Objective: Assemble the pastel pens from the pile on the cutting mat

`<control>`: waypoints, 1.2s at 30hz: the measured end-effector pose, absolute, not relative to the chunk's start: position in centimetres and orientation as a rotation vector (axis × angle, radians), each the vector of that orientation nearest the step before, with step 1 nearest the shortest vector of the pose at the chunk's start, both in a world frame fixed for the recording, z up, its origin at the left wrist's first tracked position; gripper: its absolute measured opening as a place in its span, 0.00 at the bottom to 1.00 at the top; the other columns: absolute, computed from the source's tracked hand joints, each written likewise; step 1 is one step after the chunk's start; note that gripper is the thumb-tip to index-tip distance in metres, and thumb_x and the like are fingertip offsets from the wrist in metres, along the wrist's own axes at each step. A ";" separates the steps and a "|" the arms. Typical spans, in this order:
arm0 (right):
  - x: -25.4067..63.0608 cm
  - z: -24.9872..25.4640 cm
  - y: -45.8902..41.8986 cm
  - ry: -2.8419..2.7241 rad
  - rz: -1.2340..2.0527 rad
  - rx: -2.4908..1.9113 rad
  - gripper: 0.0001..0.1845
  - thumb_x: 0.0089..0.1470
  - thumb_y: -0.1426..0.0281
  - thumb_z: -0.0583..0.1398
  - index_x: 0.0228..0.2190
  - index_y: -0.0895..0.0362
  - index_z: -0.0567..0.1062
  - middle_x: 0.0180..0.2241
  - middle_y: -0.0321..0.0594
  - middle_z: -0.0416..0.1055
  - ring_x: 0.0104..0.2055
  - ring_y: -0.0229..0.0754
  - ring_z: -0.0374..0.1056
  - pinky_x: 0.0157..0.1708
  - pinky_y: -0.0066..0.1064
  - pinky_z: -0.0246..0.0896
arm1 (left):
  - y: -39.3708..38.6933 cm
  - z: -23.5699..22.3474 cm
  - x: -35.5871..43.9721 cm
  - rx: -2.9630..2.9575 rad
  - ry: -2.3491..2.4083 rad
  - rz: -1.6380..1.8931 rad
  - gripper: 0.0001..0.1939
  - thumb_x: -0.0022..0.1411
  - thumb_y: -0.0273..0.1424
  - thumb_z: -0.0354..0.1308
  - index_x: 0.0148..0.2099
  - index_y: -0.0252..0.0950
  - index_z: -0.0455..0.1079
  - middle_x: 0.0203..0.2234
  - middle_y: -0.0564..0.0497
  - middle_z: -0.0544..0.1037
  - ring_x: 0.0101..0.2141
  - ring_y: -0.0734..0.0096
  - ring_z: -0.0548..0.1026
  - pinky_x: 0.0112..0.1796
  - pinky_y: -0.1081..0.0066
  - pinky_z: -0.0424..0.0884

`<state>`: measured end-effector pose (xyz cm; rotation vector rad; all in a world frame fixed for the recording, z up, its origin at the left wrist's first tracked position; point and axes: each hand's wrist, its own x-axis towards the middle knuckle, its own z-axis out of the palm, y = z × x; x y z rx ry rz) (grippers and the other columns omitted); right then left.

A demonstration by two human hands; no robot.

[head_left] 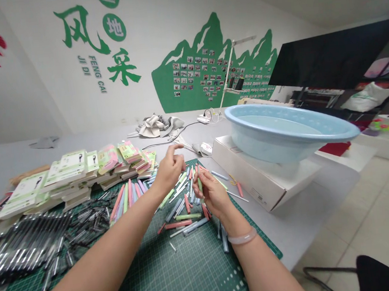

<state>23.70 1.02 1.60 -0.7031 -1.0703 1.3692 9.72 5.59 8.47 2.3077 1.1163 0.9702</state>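
My right hand, with a pale bangle at the wrist, pinches a green pen barrel upright between thumb and fingers. To its left my left hand hovers over loose pen parts, index finger stretched out and the others loosely curled. I see nothing held in it, though its palm is hidden. Beneath both hands lie pink, green and blue pen barrels and thin white refills, scattered on a green cutting mat. A row of coloured barrels lies beside my left forearm.
Many black pens are heaped at the left. Behind them stand stacks of green and pink boxes. A blue basin rests on a white carton at the right. Cloths and a cable lie at the back.
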 end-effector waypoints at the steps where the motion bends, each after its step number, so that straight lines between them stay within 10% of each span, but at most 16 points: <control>1: 23.9 1.7 1.1 -1.013 1.403 -0.684 0.14 0.53 0.56 0.58 0.29 0.54 0.67 0.18 0.31 0.62 0.17 0.32 0.51 0.17 0.23 0.43 | 6.2 7.6 9.7 2.267 1.250 1.031 0.24 0.64 0.30 0.36 0.61 0.35 0.54 0.26 0.51 0.75 0.28 0.68 0.72 0.33 0.70 0.65; 8: 24.6 1.8 1.3 -0.844 1.470 -0.578 0.13 0.53 0.58 0.58 0.29 0.55 0.67 0.19 0.32 0.63 0.17 0.31 0.51 0.17 0.22 0.46 | 6.5 1.3 10.3 2.531 1.398 0.512 0.06 0.50 0.26 0.56 0.28 0.37 0.74 0.30 0.48 0.75 0.36 0.64 0.73 0.39 0.70 0.65; 36: 24.6 1.4 1.6 -0.932 1.237 -0.716 0.15 0.52 0.56 0.58 0.28 0.56 0.70 0.19 0.33 0.66 0.16 0.30 0.54 0.15 0.22 0.43 | 5.9 1.9 13.4 2.319 1.754 0.103 0.13 0.49 0.22 0.56 0.38 0.31 0.76 0.37 0.32 0.78 0.40 0.48 0.76 0.37 0.60 0.71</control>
